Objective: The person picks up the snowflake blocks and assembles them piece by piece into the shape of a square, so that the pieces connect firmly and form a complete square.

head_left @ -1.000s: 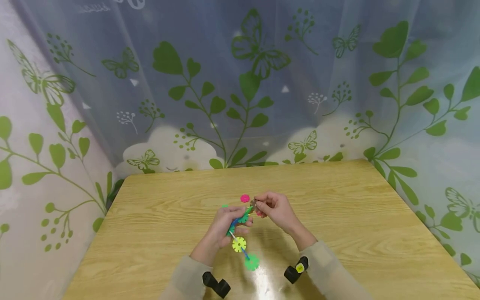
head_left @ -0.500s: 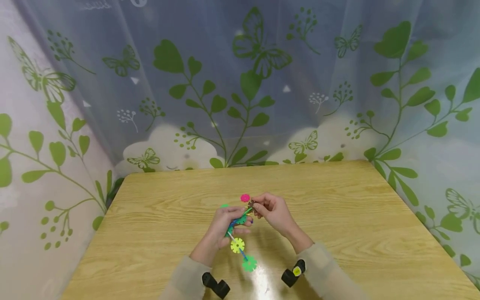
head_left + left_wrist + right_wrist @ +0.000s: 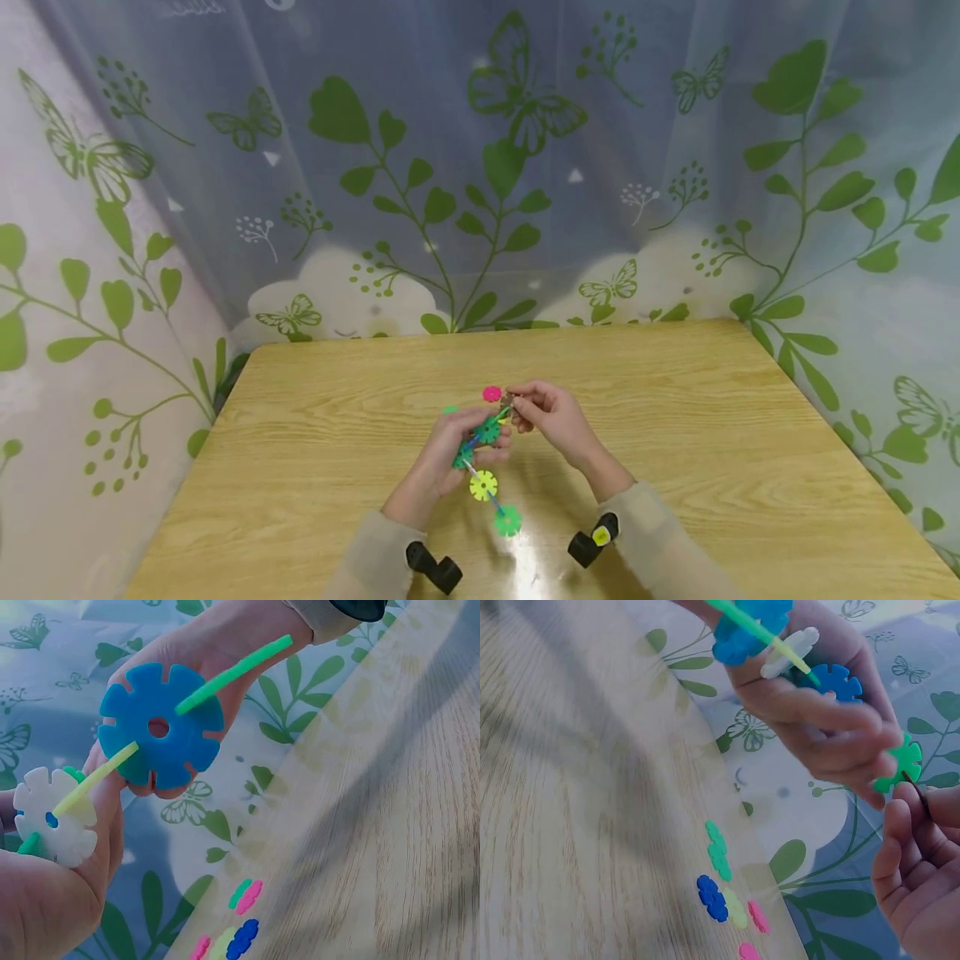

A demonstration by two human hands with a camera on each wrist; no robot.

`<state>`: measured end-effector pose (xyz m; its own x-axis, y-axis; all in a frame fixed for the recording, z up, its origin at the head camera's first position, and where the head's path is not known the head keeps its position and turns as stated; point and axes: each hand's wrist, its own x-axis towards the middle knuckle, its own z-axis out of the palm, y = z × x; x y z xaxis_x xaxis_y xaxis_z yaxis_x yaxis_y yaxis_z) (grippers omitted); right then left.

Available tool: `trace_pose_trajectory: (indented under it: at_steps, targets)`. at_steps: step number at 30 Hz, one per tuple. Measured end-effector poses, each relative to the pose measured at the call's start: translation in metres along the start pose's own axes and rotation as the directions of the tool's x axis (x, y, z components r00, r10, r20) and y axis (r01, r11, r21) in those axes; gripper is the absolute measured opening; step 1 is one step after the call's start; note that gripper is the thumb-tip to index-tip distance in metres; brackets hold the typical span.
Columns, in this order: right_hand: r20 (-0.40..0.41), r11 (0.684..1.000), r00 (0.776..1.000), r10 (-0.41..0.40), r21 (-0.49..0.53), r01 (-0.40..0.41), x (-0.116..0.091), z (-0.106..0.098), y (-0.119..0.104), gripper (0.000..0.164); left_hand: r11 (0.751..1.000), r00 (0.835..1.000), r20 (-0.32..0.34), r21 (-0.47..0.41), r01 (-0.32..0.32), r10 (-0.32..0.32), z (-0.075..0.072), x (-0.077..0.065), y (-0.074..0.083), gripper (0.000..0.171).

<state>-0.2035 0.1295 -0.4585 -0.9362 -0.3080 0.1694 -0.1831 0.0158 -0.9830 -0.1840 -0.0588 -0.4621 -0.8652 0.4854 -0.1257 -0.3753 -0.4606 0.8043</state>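
My left hand (image 3: pixel 446 446) holds a chain of interlocking notched plastic discs, joined edge to edge at right angles. Toward me the chain dangles over the table, with a yellow disc (image 3: pixel 483 485) and a light green disc (image 3: pixel 507 521) at its end. In the left wrist view a blue disc (image 3: pixel 161 727) and a white disc (image 3: pixel 56 817) show face-on. My right hand (image 3: pixel 551 421) pinches a brown disc (image 3: pixel 916 791) between thumb and fingers, against the edge of a green disc (image 3: pixel 906 761) at the chain's other end. Whether their slots are engaged cannot be told.
Loose discs lie on the wooden table (image 3: pixel 330 467) beyond the hands: a pink disc (image 3: pixel 492 393), a dark blue disc (image 3: pixel 712 900), a yellow-green disc (image 3: pixel 736 907) and several others. A patterned curtain (image 3: pixel 420 183) hangs behind the far edge.
The right hand shifts slightly left, then back right, keeping its pinch on the brown disc. The chain turns a little with it, and its dangling end swings left, then right.
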Motion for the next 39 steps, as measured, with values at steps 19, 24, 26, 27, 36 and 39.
trace_pose_trajectory:
  at_steps: [19,24,26,27,36,39]
  targets:
    - [-0.016,0.991,0.998,0.064,0.121,-0.061,0.0041,-0.0031,-0.0039,0.028,0.993,1.000,0.007,0.118,-0.028,0.027,-0.0041,0.0017,0.0028,0.038]
    - [0.009,0.993,0.997,0.072,0.096,-0.072,0.0056,-0.0037,-0.0048,0.026,0.989,0.999,0.013,0.144,-0.032,0.031,-0.0065,0.0025,0.0016,0.038]
    - [0.031,0.995,0.997,0.071,0.063,-0.073,0.0060,-0.0041,-0.0048,0.027,0.986,1.000,0.008,0.165,-0.028,0.027,-0.0064,0.0029,0.0017,0.040]
    - [0.045,0.996,0.996,0.072,0.045,-0.074,0.0063,-0.0043,-0.0043,0.027,0.985,1.000,0.004,0.173,-0.024,0.024,-0.0062,0.0031,0.0019,0.040]
    - [0.135,0.999,0.990,0.049,-0.010,-0.048,0.0056,-0.0037,-0.0006,0.023,0.987,0.999,-0.019,0.160,0.033,-0.030,-0.0016,0.0038,0.0005,0.037]
    - [0.145,0.999,0.989,0.039,-0.018,-0.037,0.0055,-0.0026,0.0000,0.021,0.988,0.999,-0.022,0.151,0.031,-0.028,-0.0015,0.0044,-0.0006,0.037]
